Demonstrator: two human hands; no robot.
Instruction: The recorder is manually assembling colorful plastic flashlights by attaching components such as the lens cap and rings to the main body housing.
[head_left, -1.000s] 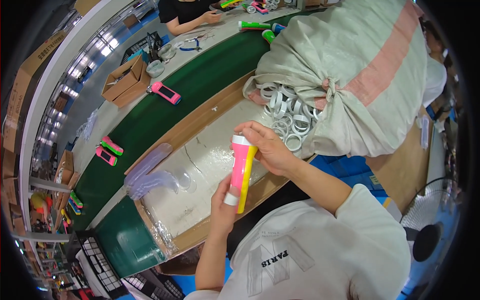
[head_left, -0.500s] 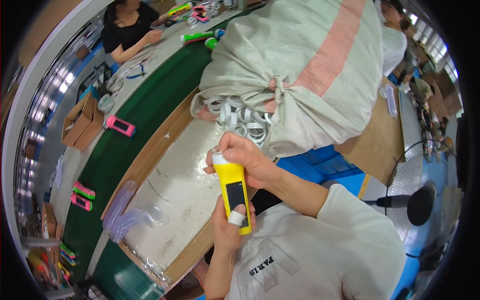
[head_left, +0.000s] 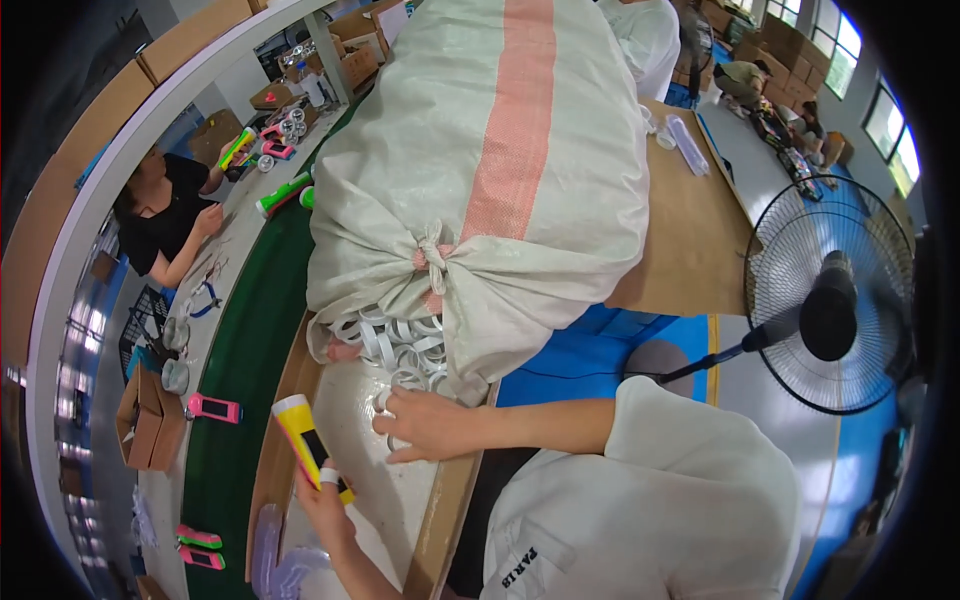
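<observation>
My left hand (head_left: 325, 510) is closed around the yellow flashlight (head_left: 305, 440), which has a dark panel and a white ring on its wide end. A white band wraps my left thumb. The flashlight tilts up and left over the shallow cardboard tray (head_left: 345, 400). Over the same tray, my right hand (head_left: 430, 425) has its fingers apart, with white rings at its fingertips. A heap of white plastic rings (head_left: 405, 345) spills from the tied woven sack (head_left: 400, 190) just beyond that hand.
A green conveyor belt (head_left: 225, 440) runs along the left with pink flashlights (head_left: 213, 408). A co-worker (head_left: 170, 215) sits across it, holding a yellow-green flashlight. Clear plastic pieces (head_left: 285, 560) lie in the tray's near end. A black fan (head_left: 830, 305) stands at right.
My right hand has left the flashlight's white-ringed end and moved to the rings by the sack. My left hand has carried the flashlight left. The view has swung to the right.
</observation>
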